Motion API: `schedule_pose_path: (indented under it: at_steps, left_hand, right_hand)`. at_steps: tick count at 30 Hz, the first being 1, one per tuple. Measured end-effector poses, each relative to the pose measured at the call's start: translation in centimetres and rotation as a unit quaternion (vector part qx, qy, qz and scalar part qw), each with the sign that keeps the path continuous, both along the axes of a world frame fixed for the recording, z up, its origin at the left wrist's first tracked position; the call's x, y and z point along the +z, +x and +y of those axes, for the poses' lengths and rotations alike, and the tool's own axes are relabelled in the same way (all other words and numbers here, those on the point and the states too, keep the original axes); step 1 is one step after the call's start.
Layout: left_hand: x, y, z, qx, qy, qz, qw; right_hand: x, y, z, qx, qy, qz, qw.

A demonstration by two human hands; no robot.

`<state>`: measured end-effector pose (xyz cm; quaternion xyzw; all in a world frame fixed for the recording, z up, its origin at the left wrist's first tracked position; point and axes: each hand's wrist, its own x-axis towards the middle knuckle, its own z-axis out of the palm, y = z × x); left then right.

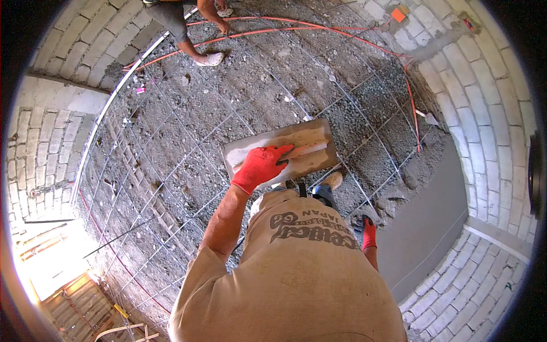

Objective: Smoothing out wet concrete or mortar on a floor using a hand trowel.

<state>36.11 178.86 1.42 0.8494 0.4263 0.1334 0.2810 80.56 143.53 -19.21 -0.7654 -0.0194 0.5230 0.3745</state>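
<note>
My left hand (pixel 260 165), in a red glove, has its fingers wrapped over the long handle of a broad flat float (pixel 319 131) with a pale, stained face, held out in front of my body. My right hand (pixel 368 231), red-gloved with dark on it, is low at my right side, partly hidden by my shirt, near the edge of smooth grey mortar (pixel 427 199); I cannot make out its finger shape. Beneath the float and around my feet lies a grid of thin steel mesh (pixel 233 111) on rough gravel.
Another person (pixel 188 43) works at the top, bare-armed, in light shoes. Orange tubing (pixel 410 97) and a white pipe (pixel 108 102) cross the floor. Pale block walls (pixel 478 114) surround it. A small tool (pixel 430 118) lies at the right. A bright opening with wooden boards (pixel 74 302) is lower left.
</note>
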Motion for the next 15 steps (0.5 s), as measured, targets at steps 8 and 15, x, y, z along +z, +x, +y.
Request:
schedule_pose_path:
  at_steps: [8, 15]
  left_hand:
    - [0.3, 0.1, 0.1, 0.001, -0.001, 0.002, 1.0]
    - [0.0, 0.2, 0.2, -0.002, -0.012, 0.019, 1.0]
  right_hand:
    - [1.6, -0.5, 1.1, -0.001, -0.003, 0.002, 1.0]
    - [1.4, -0.5, 1.1, -0.007, 0.0, -0.001, 1.0]
